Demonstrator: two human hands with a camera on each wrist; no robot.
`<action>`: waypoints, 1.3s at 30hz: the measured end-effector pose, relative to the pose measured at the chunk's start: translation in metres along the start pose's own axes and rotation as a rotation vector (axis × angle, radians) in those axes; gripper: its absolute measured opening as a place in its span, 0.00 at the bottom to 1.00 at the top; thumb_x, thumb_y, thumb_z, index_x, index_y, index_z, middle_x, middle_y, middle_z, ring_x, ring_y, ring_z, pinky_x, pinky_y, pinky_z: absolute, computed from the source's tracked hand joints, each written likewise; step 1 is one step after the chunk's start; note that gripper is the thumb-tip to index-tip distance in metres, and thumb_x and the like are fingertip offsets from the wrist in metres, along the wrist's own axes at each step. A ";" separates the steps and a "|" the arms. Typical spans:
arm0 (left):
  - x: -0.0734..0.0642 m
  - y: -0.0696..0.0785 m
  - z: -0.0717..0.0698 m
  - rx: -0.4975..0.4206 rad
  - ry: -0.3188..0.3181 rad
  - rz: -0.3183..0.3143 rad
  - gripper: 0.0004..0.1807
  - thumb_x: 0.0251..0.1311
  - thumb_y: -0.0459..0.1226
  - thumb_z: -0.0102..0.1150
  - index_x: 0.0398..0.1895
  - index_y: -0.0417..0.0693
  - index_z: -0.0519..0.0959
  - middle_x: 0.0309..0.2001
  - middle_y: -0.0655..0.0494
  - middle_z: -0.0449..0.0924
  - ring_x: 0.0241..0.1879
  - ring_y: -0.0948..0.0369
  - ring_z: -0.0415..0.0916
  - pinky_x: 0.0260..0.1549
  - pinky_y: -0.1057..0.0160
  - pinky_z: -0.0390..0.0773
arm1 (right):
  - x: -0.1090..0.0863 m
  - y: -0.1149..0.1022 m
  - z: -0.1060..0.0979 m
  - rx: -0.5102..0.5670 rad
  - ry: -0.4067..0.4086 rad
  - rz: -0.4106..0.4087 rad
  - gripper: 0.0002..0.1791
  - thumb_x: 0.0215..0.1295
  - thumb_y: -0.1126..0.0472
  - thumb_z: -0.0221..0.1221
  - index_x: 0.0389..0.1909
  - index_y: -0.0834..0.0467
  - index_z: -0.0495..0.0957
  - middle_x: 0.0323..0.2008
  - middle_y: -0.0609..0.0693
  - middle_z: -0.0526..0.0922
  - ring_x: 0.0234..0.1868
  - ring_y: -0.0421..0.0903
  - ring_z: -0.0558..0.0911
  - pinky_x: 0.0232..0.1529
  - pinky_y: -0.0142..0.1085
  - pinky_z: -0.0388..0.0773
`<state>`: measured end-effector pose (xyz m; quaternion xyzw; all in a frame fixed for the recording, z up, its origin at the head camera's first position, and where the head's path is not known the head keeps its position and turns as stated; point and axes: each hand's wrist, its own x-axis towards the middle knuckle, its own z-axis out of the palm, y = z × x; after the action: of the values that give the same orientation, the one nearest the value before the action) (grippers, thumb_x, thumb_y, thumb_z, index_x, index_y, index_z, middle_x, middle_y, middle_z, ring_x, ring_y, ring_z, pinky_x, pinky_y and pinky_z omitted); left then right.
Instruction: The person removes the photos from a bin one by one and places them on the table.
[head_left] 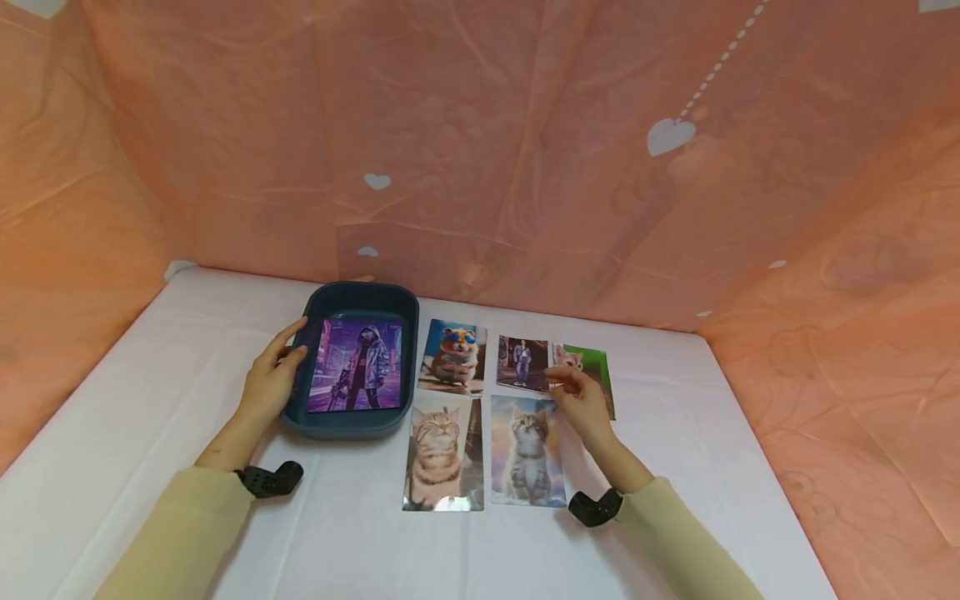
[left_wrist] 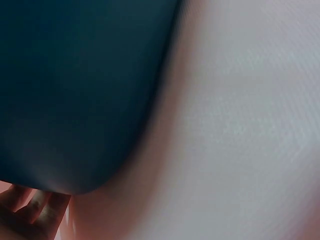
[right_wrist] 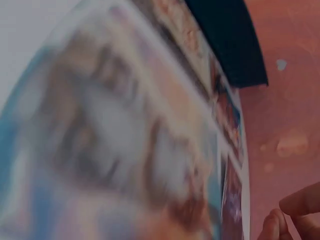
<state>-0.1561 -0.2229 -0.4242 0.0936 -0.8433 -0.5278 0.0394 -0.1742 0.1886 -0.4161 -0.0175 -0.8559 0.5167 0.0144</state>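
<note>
At the left, my left hand [head_left: 268, 379] holds the left side of a dark blue tray [head_left: 411, 358]. In the left wrist view its fingers [left_wrist: 50, 212] lie along the tray's edge. Inside the tray lies a purple picture card [head_left: 356, 367] of a hooded figure. My right hand [head_left: 583, 408] hovers with bent fingers at the right edge of a card showing a standing person [head_left: 522, 358]. Thumb and finger are close together there, with nothing visible between them. The hand partly covers a green-backed cat card [head_left: 596, 362].
Left of the right hand lie a card of a hamster in sunglasses [head_left: 455, 354], a striped cat card [head_left: 437, 454] and a grey-and-white kitten card [head_left: 528, 458]. They rest on a white-covered table [head_left: 360, 533]. A pink-orange cloth with hearts [head_left: 480, 150] hangs behind and at the sides.
</note>
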 end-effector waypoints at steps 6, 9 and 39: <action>-0.001 -0.001 -0.001 -0.001 0.001 -0.004 0.26 0.71 0.46 0.35 0.71 0.64 0.52 0.61 0.31 0.64 0.57 0.40 0.64 0.53 0.40 0.63 | 0.005 -0.019 0.028 0.155 -0.053 0.040 0.17 0.58 0.72 0.53 0.49 0.67 0.76 0.46 0.66 0.78 0.37 0.39 0.78 0.42 0.38 0.76; 0.000 -0.001 -0.002 0.000 0.001 -0.001 0.26 0.71 0.46 0.35 0.71 0.64 0.53 0.60 0.31 0.65 0.55 0.41 0.66 0.51 0.42 0.64 | 0.008 -0.028 0.043 0.191 -0.082 0.044 0.17 0.58 0.71 0.52 0.49 0.66 0.76 0.46 0.64 0.79 0.39 0.44 0.79 0.39 0.38 0.75; 0.001 -0.003 0.002 -0.018 0.012 -0.009 0.26 0.70 0.45 0.36 0.71 0.64 0.54 0.58 0.34 0.66 0.56 0.42 0.66 0.52 0.45 0.64 | 0.035 -0.141 0.151 0.370 -0.375 0.103 0.16 0.63 0.65 0.55 0.51 0.63 0.76 0.51 0.61 0.78 0.46 0.51 0.80 0.53 0.43 0.74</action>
<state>-0.1566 -0.2226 -0.4274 0.1002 -0.8377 -0.5351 0.0431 -0.2177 -0.0090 -0.3617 0.0378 -0.7326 0.6585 -0.1679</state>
